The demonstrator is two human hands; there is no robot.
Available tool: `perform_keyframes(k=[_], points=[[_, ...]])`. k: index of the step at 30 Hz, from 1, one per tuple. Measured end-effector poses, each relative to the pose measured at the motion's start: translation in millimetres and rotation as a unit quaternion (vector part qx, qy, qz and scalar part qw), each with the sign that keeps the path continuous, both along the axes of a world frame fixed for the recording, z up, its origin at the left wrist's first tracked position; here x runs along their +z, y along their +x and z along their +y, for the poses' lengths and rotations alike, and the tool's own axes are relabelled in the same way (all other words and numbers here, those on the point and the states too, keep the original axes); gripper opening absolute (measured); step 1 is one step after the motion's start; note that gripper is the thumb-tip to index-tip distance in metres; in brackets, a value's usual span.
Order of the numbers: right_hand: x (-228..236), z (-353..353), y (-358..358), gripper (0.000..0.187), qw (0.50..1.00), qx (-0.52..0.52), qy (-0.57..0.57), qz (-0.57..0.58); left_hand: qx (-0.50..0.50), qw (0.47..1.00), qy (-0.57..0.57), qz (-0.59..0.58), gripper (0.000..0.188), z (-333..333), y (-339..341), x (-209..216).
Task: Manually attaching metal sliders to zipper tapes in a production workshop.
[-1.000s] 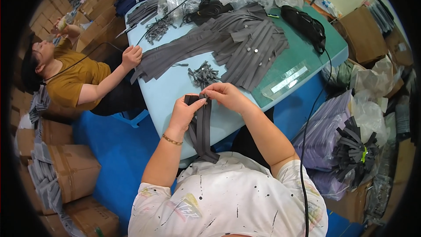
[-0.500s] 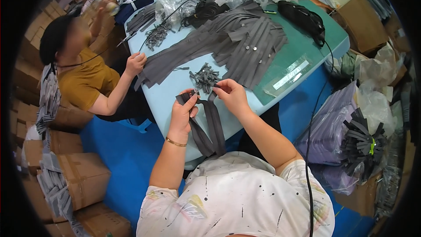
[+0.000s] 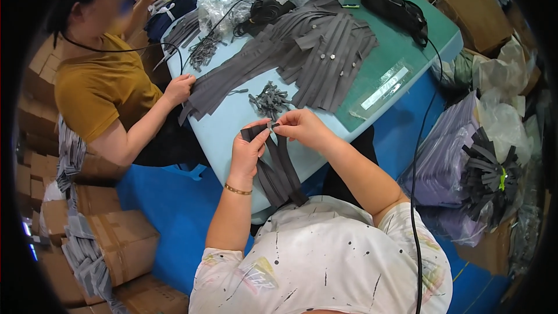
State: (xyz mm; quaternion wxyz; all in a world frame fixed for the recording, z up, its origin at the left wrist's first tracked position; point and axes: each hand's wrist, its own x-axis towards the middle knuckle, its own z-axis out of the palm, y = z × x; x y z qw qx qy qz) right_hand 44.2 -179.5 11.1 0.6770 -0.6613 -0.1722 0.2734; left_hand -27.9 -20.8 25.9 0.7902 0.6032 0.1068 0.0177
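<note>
A long dark grey zipper [image 3: 282,166] hangs folded over the table's near edge, its lower part reaching my shirt. My left hand [image 3: 249,146] is closed around the zipper's upper end, thumb on top. My right hand [image 3: 302,128] meets it there, thumb and forefinger pinching a small dark tab at the zipper's end. A small light spot shows between the fingertips, too small to name. Just beyond my hands lies a heap of small grey tabs [image 3: 271,100]. Farther off, many dark grey zippers [image 3: 334,64] are fanned across the table, with a few small shiny pieces on them.
At the left, a co-worker in a mustard shirt [image 3: 110,93] has one hand on the zipper pile's near-left end. A black pouch [image 3: 395,14] and a clear-wrapped white strip [image 3: 385,88] lie on the green mat [image 3: 401,52]. Cartons [image 3: 125,244] and a black cable [image 3: 414,209] flank me.
My right hand has moved in against my left, bringing the fingertips together at the zipper's end. The co-worker appears larger and closer, and the whole view has shifted slightly.
</note>
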Motion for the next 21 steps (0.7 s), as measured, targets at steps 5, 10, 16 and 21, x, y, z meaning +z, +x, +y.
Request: perform_keyframes(k=[5,10,16,21], points=[[0,-7,5,0.019,1.000,0.020,-0.020,0.001,-0.014,0.995,0.097,-0.032,0.023,-1,-1,-7],[-7,-6,2,0.018,1.000,0.011,-0.011,0.016,0.008,0.959,0.236,-0.158,0.023,-3,1,-18],[-17,-9,-1,0.013,0.996,-0.001,0.085,0.017,0.012,0.998,0.045,0.043,0.019,-4,-4,-5],[-14,-11,0,0.025,0.986,0.019,0.029,-0.163,0.009,0.996,0.028,0.079,0.017,-3,-2,-7]])
